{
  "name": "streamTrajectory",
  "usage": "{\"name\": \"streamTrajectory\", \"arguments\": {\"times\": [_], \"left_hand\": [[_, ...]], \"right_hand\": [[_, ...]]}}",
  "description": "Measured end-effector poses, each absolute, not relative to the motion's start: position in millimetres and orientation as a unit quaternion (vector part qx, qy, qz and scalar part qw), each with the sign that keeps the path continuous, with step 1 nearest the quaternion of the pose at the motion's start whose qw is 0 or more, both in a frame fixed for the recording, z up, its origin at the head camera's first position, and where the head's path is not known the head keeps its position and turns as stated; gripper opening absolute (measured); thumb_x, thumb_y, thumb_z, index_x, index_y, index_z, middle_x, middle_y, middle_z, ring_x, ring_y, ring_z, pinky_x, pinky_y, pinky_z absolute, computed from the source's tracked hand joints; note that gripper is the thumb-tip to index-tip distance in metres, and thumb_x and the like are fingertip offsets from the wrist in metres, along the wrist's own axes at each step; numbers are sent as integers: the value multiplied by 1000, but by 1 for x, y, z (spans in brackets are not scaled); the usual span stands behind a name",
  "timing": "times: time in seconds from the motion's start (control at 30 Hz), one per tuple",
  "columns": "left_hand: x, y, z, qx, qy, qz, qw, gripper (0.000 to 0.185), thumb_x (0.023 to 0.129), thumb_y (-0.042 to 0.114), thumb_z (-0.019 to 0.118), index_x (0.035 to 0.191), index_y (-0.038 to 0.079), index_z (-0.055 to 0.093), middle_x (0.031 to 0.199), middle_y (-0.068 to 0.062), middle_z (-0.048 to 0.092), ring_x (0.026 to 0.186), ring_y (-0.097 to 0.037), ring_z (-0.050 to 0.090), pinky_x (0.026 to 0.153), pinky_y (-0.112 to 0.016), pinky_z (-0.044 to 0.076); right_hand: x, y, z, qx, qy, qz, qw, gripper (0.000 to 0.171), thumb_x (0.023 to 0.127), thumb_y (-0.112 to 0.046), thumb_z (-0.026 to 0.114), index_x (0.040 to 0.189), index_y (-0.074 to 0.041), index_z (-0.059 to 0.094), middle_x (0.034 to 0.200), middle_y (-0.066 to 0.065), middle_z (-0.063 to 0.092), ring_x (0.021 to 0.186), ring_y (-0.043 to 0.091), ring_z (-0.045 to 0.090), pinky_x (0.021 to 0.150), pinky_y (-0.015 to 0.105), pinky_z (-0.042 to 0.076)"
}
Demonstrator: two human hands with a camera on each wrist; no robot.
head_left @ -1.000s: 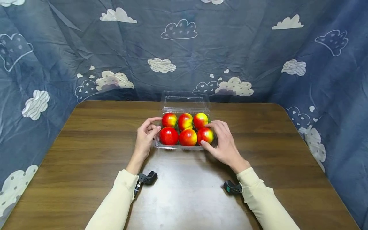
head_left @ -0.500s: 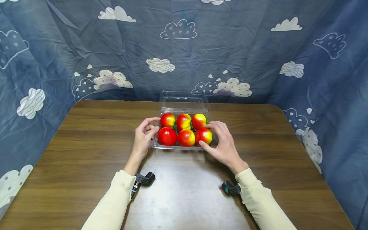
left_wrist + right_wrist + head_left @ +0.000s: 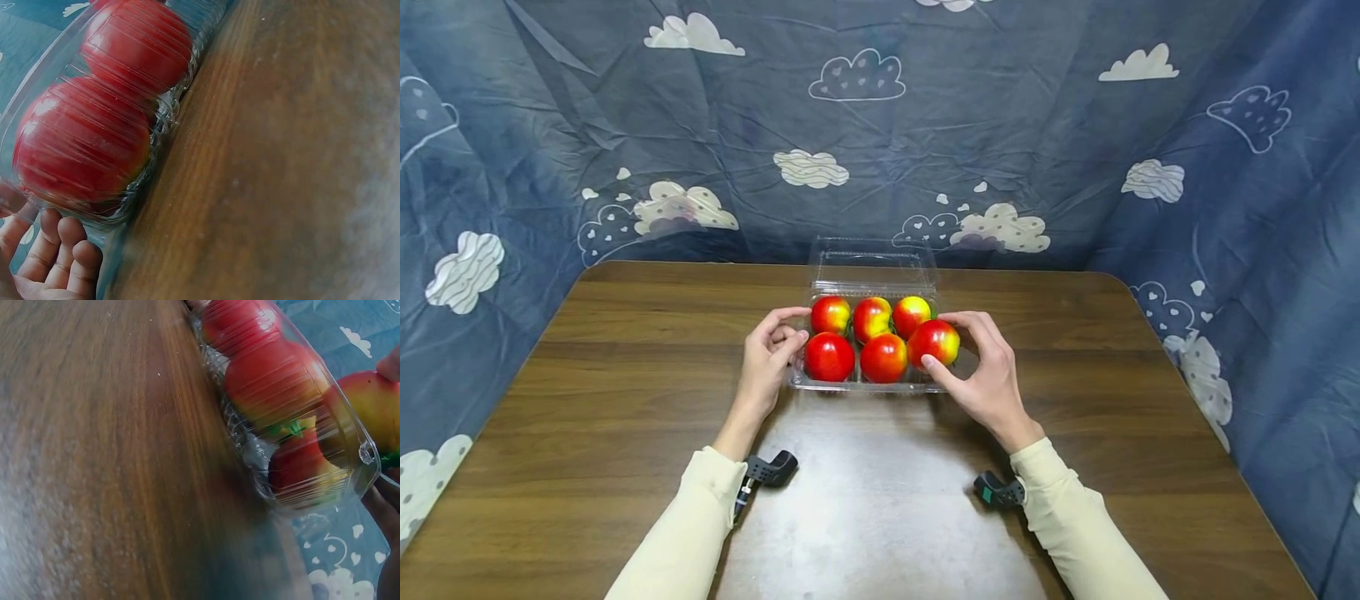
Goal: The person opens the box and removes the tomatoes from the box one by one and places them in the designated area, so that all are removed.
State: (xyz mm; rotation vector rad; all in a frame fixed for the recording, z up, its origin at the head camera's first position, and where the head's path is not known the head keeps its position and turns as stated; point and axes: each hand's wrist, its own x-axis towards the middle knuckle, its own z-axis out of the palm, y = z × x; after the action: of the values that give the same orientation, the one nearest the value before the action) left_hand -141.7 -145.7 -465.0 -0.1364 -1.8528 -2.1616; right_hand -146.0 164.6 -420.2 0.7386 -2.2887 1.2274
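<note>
**Right hand lifts the front-right apple out of the clamshell**

The right hand (image 3: 988, 375) has thumb and fingers curled round the front-right apple (image 3: 934, 342), which sits raised at the right end of the clear plastic clamshell box (image 3: 865, 385), a little above the level of its neighbours. The left hand (image 3: 767, 358) steadies the box at its left wall, fingers bent against the plastic beside the front-left apple (image 3: 829, 357); the left wrist view shows its fingers (image 3: 59, 256) tucked at the box's corner.

To do this well, I judge the lift should go straight up until the fruit clears the thin rim, since the wall flexes and could drag the box along. The left hand's hold matters here: light downward pressure keeps the tray flat on the wooden counter (image 3: 625, 400). The grasp should stay wide and gentle, so the smooth, round apple does not slip.

Four more apples fill the remaining pockets, with the middle front apple (image 3: 883, 357) just beside the lifted one. The hinged lid (image 3: 868, 265) stands open behind, before a blue cloud-print cloth (image 3: 1000, 125).
</note>
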Motion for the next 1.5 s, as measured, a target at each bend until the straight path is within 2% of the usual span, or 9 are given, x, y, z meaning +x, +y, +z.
{"name": "streamTrajectory", "arguments": {"times": [0.13, 0.2, 0.47, 0.6, 0.77, 0.97, 1.2, 1.5], "left_hand": [[-142, -146, -464, -49, -637, -755, 147, 30, 91, -3, 64, 121, 2, 65, 69, -18, 50, 52, -17, 46, 48, -21, 45], [-143, -146, -464, -48, -634, -757, 148, 30, 91, -4, 64, 121, 1, 65, 69, -18, 49, 52, -17, 46, 48, -21, 45], [-145, -147, -463, -43, -641, -752, 149, 30, 92, -2, 64, 122, 1, 65, 72, -24, 48, 55, -23, 43, 49, -23, 43], [-146, -146, -463, -45, -640, -753, 150, 30, 91, -2, 64, 121, 3, 66, 72, -26, 47, 54, -23, 43, 48, -23, 43], [-146, -145, -465, -45, -642, -752, 146, 30, 92, -1, 64, 121, 3, 65, 72, -26, 47, 54, -22, 43, 48, -22, 43], [-142, -146, -469, -41, -648, -747, 140, 29, 92, 0, 64, 122, 3, 65, 71, -21, 49, 54, -21, 44, 49, -22, 44], [-139, -146, -467, -39, -642, -753, 141, 30, 92, -1, 64, 121, 4, 65, 71, -21, 50, 53, -22, 46, 48, -23, 46], [-141, -147, -465, -51, -651, -746, 132, 33, 93, 3, 64, 126, 0, 61, 71, -19, 50, 54, -21, 45, 48, -21, 47]], "right_hand": [[-147, 165, -419, 265, -824, 450, 221, 57, 75, -21, 84, 126, -12, 62, 124, 1, 60, 106, 15, 62, 90, 26, 56], [-152, 168, -425, 266, -822, 451, 223, 58, 75, -24, 84, 128, -17, 62, 124, -4, 59, 107, 11, 61, 89, 27, 56], [-141, 157, -398, 272, -790, 474, 277, 56, 74, -9, 81, 128, -8, 65, 120, 15, 61, 105, 23, 60, 92, 19, 52], [-135, 155, -390, 247, -787, 476, 305, 55, 75, -7, 80, 128, -8, 65, 118, 18, 61, 103, 24, 61, 89, 16, 52], [-139, 160, -398, 200, -796, 470, 324, 57, 78, -12, 79, 132, -15, 64, 120, 14, 61, 104, 22, 59, 83, 13, 52], [-153, 174, -425, 164, -811, 459, 324, 64, 80, -23, 80, 139, -26, 57, 126, 4, 61, 105, 16, 59, 84, 15, 52], [-158, 183, -437, 127, -812, 471, 319, 64, 80, -33, 80, 134, -16, 52, 127, -9, 61, 108, 11, 59, 83, 20, 53], [-163, 190, -439, 103, -800, 480, 343, 59, 79, -29, 82, 131, -19, 56, 124, -5, 63, 106, 14, 58, 83, 22, 49]]}}
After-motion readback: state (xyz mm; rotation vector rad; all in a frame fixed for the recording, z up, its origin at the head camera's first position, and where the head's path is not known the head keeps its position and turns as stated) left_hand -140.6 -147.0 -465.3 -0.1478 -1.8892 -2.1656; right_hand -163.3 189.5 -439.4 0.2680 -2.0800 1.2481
